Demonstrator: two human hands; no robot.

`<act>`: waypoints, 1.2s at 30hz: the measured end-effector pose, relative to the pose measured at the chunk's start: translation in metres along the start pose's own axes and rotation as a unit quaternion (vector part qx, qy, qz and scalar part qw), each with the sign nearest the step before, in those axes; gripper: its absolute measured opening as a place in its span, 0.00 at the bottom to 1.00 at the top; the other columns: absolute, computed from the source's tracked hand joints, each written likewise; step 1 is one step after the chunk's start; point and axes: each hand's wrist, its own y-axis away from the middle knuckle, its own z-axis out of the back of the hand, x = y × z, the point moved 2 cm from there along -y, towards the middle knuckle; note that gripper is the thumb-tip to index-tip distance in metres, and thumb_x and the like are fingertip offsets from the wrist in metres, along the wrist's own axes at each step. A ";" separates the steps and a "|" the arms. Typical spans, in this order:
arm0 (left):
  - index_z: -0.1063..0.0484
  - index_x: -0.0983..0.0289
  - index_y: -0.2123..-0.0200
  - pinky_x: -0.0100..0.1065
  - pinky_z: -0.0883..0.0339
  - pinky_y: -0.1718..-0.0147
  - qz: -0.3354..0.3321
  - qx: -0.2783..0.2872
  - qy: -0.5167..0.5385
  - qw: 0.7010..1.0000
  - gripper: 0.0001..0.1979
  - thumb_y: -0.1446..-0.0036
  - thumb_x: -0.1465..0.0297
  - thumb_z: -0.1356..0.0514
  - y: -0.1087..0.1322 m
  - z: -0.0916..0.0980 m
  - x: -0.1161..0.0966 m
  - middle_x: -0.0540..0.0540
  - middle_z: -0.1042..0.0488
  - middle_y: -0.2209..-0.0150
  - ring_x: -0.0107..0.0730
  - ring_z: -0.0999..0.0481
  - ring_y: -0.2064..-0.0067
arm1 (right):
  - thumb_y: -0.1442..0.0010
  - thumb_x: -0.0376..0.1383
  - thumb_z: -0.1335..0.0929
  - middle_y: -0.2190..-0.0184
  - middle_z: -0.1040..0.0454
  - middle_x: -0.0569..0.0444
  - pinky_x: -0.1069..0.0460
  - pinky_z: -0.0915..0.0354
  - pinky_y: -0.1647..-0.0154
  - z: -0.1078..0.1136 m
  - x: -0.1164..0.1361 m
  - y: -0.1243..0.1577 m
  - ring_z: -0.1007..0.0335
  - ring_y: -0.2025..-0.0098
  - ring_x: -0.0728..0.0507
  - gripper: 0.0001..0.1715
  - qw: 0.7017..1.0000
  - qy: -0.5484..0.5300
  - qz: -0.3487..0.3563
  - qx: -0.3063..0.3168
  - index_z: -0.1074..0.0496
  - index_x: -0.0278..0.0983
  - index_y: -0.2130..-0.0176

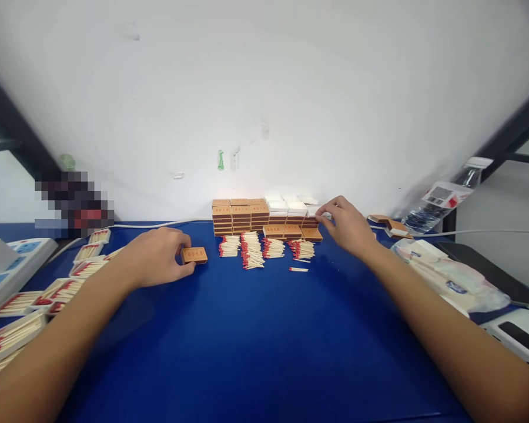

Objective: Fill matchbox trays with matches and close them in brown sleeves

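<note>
Thumb and fingers of my left hand (161,257) close round the ends of an orange matchbox (194,255) lying on the blue table (255,352). My right hand (346,226) pinches a white matchbox tray (312,210) at the right end of the stack by the wall. Orange matchboxes (240,214) fill the left of that stack, and white trays (286,207) lie on top at its right. In front of it sit a few more matchboxes (286,231) and several piles of red-tipped matches (251,249). One loose match (298,269) lies apart.
Open trays full of matches (15,335) line the left, beside a white power strip (15,264). On the right are matchbox sleeves (390,225), a plastic bottle (445,197), a tissue pack (454,279) and a white device (518,335). A white cable (480,231) runs along the wall.
</note>
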 end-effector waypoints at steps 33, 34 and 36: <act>0.23 0.62 0.57 0.45 0.27 0.53 -0.207 -0.152 0.252 0.933 0.13 0.40 0.61 0.30 0.015 -0.047 -0.108 0.55 0.23 0.60 0.42 0.22 0.56 | 0.31 0.40 0.32 0.66 0.23 0.53 0.50 0.39 0.67 0.032 0.100 0.034 0.30 0.66 0.45 0.09 0.911 -0.191 0.069 0.359 0.25 0.39 0.62; 0.23 0.62 0.57 0.46 0.27 0.53 -0.208 -0.157 0.247 0.933 0.13 0.41 0.61 0.30 0.015 -0.047 -0.107 0.55 0.23 0.60 0.42 0.22 0.56 | 0.30 0.41 0.32 0.64 0.23 0.53 0.50 0.38 0.66 0.034 0.107 0.036 0.30 0.65 0.45 0.10 0.913 -0.200 0.080 0.347 0.25 0.39 0.62; 0.23 0.62 0.56 0.46 0.27 0.53 -0.209 -0.169 0.231 0.935 0.14 0.41 0.61 0.30 0.015 -0.046 -0.106 0.55 0.23 0.59 0.43 0.22 0.56 | 0.29 0.41 0.33 0.62 0.23 0.52 0.50 0.38 0.63 0.035 0.122 0.042 0.30 0.63 0.44 0.10 0.914 -0.215 0.103 0.328 0.26 0.40 0.60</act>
